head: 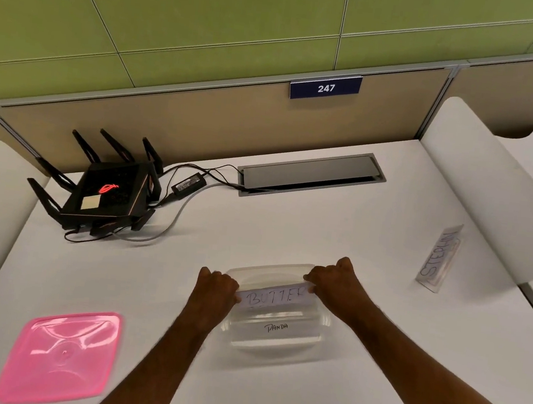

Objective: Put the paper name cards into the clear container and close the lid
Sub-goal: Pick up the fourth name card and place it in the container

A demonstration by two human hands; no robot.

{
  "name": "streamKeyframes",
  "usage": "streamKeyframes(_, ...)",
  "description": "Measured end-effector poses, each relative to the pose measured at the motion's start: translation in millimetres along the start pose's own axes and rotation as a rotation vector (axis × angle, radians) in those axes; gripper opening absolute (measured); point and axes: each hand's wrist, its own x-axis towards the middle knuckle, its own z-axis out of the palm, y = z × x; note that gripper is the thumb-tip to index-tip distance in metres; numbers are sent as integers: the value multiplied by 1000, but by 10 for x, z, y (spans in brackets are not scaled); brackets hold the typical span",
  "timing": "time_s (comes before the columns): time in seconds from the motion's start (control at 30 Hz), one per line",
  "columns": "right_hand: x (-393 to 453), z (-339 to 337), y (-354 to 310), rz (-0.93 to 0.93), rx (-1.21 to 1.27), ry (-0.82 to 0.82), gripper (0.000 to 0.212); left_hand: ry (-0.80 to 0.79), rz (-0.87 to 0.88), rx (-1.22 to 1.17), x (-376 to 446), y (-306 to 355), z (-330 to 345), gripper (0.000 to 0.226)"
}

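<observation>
While the white desk (289, 224) carries all the items, the pink lid (59, 357) lies flat at its near left corner, well apart from the clear container (274, 337). Behind the lid, a black router (104, 194) with upright antennas sits by the partition, its cables running to a grey cable hatch (311, 173). At centre, the left hand (216, 290) pinches the left end of a paper card marked BUTTER (273, 296), fingers curled. This card is held over the open container, which sits lidless and holds a card marked PANDA (276, 327). The right hand (335, 283) pinches the card's right end, fingers likewise curled. Further right, a card in a clear holder (440, 258) stands alone.
</observation>
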Motion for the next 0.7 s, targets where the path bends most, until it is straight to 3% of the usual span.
streamKeyframes(0.27, 31, 21, -115, 67, -74, -85, 15, -42, -27, 156, 26, 74, -15, 27)
streamKeyframes(0.43, 44, 79, -147, 94, -135, -105, 36, -95, -48, 238, -6, 141, -45, 19)
streamKeyframes(0.7, -14, 27, -145, 67, -88, -67, 32, -41, -57, 201, -23, 163, -80, 22)
